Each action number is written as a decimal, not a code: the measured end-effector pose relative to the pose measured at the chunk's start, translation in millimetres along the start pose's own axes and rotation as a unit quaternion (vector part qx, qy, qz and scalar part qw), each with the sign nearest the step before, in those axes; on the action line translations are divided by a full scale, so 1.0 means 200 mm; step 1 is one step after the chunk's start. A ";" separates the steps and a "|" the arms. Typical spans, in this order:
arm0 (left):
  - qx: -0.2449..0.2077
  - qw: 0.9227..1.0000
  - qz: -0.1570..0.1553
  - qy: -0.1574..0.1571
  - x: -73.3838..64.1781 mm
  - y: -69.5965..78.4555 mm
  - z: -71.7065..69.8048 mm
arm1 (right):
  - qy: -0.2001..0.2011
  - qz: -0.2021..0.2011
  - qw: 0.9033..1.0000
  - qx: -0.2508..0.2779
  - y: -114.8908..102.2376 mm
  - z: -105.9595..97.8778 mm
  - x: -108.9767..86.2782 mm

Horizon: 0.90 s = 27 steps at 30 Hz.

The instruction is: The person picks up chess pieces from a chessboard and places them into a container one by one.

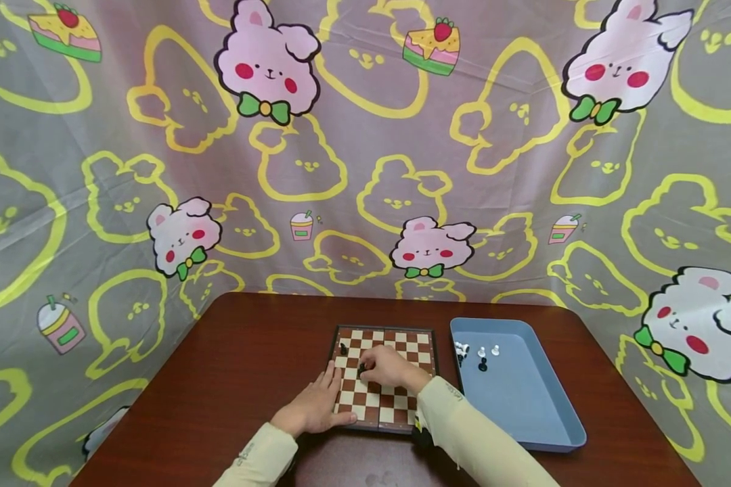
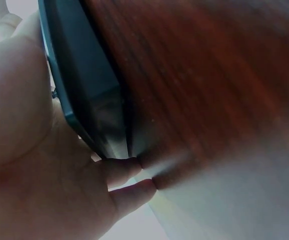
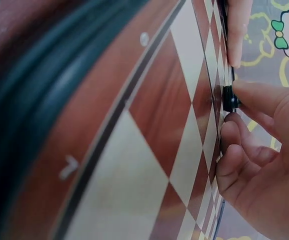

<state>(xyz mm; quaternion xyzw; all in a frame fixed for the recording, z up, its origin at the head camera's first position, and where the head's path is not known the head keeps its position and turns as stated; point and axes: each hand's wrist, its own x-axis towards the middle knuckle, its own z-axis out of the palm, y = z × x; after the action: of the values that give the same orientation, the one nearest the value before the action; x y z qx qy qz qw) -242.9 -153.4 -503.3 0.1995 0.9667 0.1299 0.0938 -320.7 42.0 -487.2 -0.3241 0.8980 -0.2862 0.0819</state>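
A brown and cream chessboard [image 1: 365, 414] with a dark rim lies on the table. My right hand [image 1: 386, 367] is over the middle of its left half, pinching a black chess piece [image 3: 228, 99] between thumb and fingers, low over the squares. The fingers hide much of that piece. My left hand [image 1: 317, 407] rests at the board's near left corner, its fingers straight along the left edge and the thumb along the near edge. Another black chess piece [image 1: 344, 349] stands near the far left corner of the board.
To the right of the board is a blue tray [image 1: 518, 406]. Inside, toward its far left, are several white pieces [image 1: 481, 352] and a black piece [image 1: 482, 364]. A patterned curtain [image 1: 353, 223] hangs behind and beside the dark red table [image 1: 250, 352].
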 end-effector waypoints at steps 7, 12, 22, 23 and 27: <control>-0.005 1.000 -0.002 -0.003 0.00 0.00 -0.01 | 0.010 -0.012 1.000 0.002 0.00 0.00 0.00; -0.005 1.000 -0.003 -0.005 -0.01 0.01 -0.01 | 0.009 -0.013 1.000 0.017 -0.01 -0.01 -0.02; -0.013 1.000 -0.005 0.000 -0.02 0.02 -0.02 | -0.003 -0.032 0.999 0.027 0.01 -0.07 -0.06; -0.012 1.000 -0.004 0.002 -0.02 0.02 -0.02 | -0.005 -0.032 0.999 0.030 0.02 -0.07 -0.06; -0.009 1.000 -0.002 0.007 -0.02 0.02 -0.01 | -0.013 -0.022 0.999 0.037 0.03 -0.09 -0.08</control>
<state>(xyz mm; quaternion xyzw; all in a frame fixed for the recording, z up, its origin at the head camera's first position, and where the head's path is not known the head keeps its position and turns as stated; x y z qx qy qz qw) -238.6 -152.2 -499.1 0.1959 0.9665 0.1397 0.0893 -317.1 64.9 -475.8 -0.3439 0.8784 -0.3169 0.0990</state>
